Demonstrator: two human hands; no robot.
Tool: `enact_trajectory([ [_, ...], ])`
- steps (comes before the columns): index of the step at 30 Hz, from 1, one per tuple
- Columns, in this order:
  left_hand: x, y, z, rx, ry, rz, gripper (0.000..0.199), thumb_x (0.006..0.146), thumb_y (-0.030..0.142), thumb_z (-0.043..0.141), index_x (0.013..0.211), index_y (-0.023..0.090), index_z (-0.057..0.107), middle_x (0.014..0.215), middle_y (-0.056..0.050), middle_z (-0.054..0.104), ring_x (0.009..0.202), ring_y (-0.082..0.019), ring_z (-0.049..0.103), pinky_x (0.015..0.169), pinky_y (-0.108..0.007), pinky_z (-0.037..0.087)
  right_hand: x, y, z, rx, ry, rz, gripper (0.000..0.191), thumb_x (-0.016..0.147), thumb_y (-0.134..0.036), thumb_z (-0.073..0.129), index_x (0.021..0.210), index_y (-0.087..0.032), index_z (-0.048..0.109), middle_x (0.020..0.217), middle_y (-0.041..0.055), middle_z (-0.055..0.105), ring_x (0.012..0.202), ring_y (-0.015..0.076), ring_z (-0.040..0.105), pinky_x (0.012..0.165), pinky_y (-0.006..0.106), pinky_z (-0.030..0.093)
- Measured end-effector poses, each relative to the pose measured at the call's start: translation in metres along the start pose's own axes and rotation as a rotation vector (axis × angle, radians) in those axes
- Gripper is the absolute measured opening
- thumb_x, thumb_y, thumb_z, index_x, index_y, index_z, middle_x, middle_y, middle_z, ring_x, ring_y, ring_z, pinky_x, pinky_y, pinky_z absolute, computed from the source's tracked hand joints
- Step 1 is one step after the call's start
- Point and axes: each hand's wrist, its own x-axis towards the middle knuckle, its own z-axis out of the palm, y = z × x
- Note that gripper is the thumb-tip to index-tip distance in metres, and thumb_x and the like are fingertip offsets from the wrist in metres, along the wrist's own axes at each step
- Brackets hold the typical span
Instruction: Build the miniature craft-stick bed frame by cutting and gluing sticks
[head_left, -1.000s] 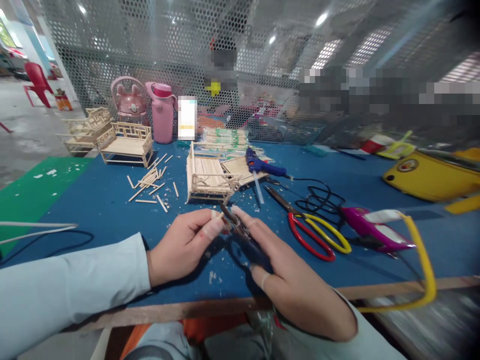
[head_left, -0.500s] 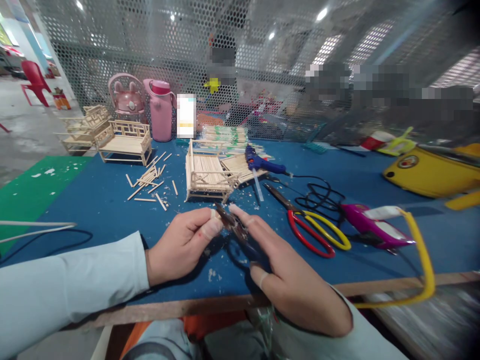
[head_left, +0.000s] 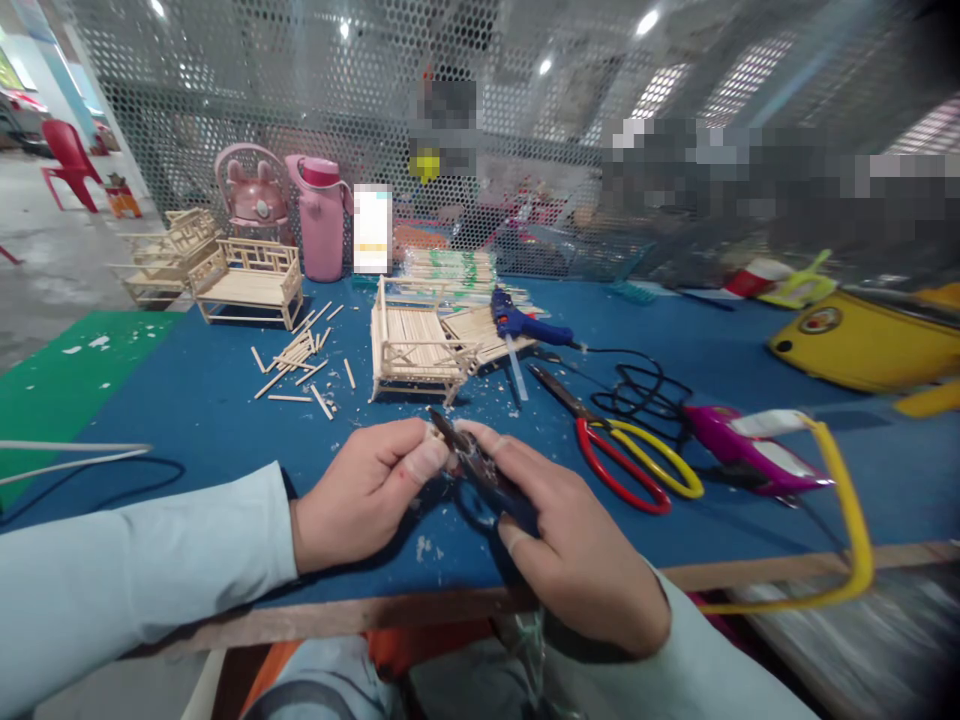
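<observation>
My left hand (head_left: 371, 490) pinches a small pale wooden piece (head_left: 435, 432) between thumb and fingertips. Dark-handled cutters (head_left: 480, 465) are in my right hand (head_left: 574, 540), their jaws at the tips of my left fingers, against the piece. Tape wraps some fingertips. Just beyond my hands stands a small bench made of sticks (head_left: 416, 345). Short loose sticks (head_left: 300, 355) lie to its left, and a blue glue gun (head_left: 529, 325) rests on a slatted stick panel (head_left: 484, 340) to its right.
Red-and-yellow-handled scissors (head_left: 626, 440), a purple tool (head_left: 750, 450) and a yellow pouch (head_left: 870, 340) lie to the right. Finished-looking small benches (head_left: 247, 285), a pink bottle (head_left: 322, 220) and bundled sticks (head_left: 450, 268) stand along the mesh partition (head_left: 285, 100).
My right fingers have closed further around the cutters, and the right hand has shifted slightly left. My left hand has barely moved.
</observation>
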Motion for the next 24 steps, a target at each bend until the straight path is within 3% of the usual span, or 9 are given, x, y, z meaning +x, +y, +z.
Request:
enact_trajectory([
  [5, 0.0, 0.003, 0.002, 0.011, -0.026, -0.022, 0.032, 0.096, 0.029, 0.036, 0.075, 0.014, 0.054, 0.071, 0.001, 0.055, 0.067, -0.01, 0.048, 0.066, -0.021, 0.039, -0.002, -0.001, 0.0, -0.008, 0.025, 0.01, 0.063, 0.065, -0.009, 0.043, 0.126, -0.013, 0.057, 0.122, 0.011, 0.065, 0.114, 0.0235, 0.061, 0.097, 0.035, 0.05],
  [13, 0.0, 0.005, 0.003, -0.048, -0.043, -0.041, 0.033, 0.096, 0.031, 0.034, 0.075, 0.015, 0.054, 0.071, 0.001, 0.054, 0.067, -0.01, 0.049, 0.066, -0.021, 0.04, 0.002, -0.001, -0.009, 0.067, -0.042, -0.029, 0.06, 0.065, -0.007, 0.043, 0.121, -0.019, 0.062, 0.116, 0.0049, 0.069, 0.109, 0.0216, 0.064, 0.096, 0.034, 0.051],
  [20, 0.0, 0.0, 0.0, 0.218, 0.027, 0.012, 0.034, 0.093, 0.035, 0.041, 0.07, 0.014, 0.054, 0.063, 0.0, 0.053, 0.059, -0.011, 0.045, 0.058, -0.022, 0.037, -0.001, 0.004, 0.001, -0.027, 0.025, -0.027, 0.065, 0.067, -0.009, 0.044, 0.13, -0.017, 0.052, 0.122, 0.0093, 0.064, 0.113, 0.0229, 0.061, 0.097, 0.036, 0.05],
  [24, -0.001, -0.001, 0.0, 0.285, 0.031, 0.058, 0.034, 0.094, 0.028, 0.039, 0.072, 0.013, 0.061, 0.067, -0.003, 0.062, 0.061, -0.012, 0.054, 0.06, -0.022, 0.041, -0.003, 0.003, 0.005, -0.093, 0.091, -0.027, 0.073, 0.066, -0.01, 0.045, 0.139, -0.018, 0.041, 0.118, 0.0116, 0.061, 0.111, 0.0263, 0.059, 0.095, 0.042, 0.049],
])
